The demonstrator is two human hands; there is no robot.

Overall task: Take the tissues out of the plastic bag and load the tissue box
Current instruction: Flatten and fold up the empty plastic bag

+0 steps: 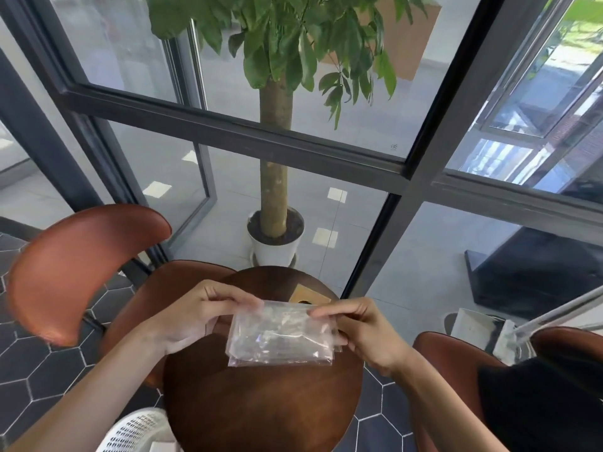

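Both our hands pinch the top edge of a clear plastic bag (282,334) above the round wooden table (261,406): left hand (199,316) at its left corner, right hand (362,331) at its right. White tissues show inside. A tan tissue box (308,296) sits at the table's far edge, mostly hidden behind the bag.

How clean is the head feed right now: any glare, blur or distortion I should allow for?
Head view: glare streaks the clear plastic bag, hiding its contents; the left hand and right hand are slightly soft; window frames bow from the wide lens; the chair back is smeared.
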